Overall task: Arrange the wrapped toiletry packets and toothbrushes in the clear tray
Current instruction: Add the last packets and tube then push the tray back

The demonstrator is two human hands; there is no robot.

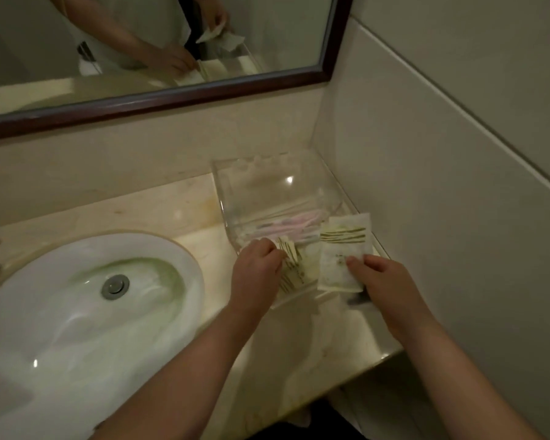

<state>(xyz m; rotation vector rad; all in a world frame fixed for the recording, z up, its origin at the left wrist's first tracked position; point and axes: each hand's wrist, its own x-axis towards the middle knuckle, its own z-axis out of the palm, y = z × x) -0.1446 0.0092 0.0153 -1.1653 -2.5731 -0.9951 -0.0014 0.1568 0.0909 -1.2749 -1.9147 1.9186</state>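
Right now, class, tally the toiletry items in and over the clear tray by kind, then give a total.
Wrapped packets: 2, large packet in right hand, small packet by left hand.
Toothbrushes in clear tray: 2, seemingly; blurred.
Total: 4.

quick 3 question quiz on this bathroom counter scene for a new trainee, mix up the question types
1. True or false: the right hand holds a wrapped packet with green stripes.
2. Where do the pink toothbrushes lie?
A. in the sink
B. in the clear tray
C. on the mirror frame
3. Fill in: the clear tray stands in the corner of the counter, to the ____ of the sink.

Key
1. True.
2. B.
3. Right. The left hand grips another striped packet at the tray's near edge.
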